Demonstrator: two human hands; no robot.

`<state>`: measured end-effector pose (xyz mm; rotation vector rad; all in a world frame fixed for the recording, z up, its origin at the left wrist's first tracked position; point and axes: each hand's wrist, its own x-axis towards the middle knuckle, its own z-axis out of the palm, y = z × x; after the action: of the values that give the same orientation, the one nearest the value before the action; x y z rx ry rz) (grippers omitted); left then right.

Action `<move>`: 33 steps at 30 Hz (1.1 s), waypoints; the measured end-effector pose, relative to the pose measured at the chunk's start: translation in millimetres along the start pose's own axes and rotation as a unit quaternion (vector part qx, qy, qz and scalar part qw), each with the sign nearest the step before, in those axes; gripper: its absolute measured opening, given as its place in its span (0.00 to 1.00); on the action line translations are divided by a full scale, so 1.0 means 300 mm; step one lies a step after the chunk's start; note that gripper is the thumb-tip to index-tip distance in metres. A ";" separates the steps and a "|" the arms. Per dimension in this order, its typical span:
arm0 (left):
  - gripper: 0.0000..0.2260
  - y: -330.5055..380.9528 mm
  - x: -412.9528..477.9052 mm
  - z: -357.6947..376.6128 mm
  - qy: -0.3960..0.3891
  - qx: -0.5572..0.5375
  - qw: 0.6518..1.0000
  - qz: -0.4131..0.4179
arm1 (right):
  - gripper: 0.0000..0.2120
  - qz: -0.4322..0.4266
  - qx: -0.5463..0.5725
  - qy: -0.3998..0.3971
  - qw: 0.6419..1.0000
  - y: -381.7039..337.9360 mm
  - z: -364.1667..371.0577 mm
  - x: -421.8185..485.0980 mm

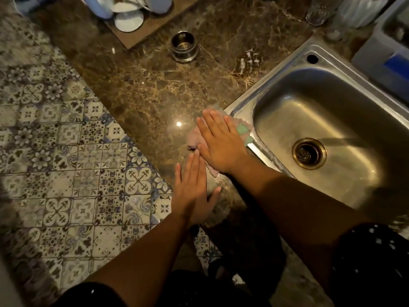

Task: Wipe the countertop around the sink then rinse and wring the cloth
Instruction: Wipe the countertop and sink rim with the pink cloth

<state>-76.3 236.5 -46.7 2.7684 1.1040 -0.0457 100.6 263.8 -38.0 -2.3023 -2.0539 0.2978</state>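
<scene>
- Patterned floor tiles [66,151] at far left, beside the countertop edge.
- Left hand [194,191]: flat, fingers straight, resting on brown marble countertop [155,89], grips nothing.
- Right hand [221,142]: flat, fingers spread, pressing pinkish cloth [194,138] onto the countertop at the sink's corner.
- Small steel container [184,47] stands farther back.
- Stainless sink [332,120] at right; cloth overlaps its rim.
</scene>
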 end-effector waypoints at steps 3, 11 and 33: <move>0.39 0.008 0.002 -0.004 -0.018 0.006 1.000 -0.009 | 0.32 0.000 0.005 0.006 1.000 -0.001 -0.002 0.017; 0.38 0.004 -0.003 -0.005 -0.025 -0.006 1.000 -0.011 | 0.32 0.005 -0.009 0.027 1.000 0.030 0.035 -0.121; 0.37 0.014 0.013 -0.030 -0.056 -0.004 0.998 -0.006 | 0.36 0.230 0.008 0.009 0.973 -0.027 0.129 -1.088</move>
<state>-70.9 237.4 -37.5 2.7142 1.0890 -0.1954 52.2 -61.5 -37.3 -2.7320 -1.4767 0.3022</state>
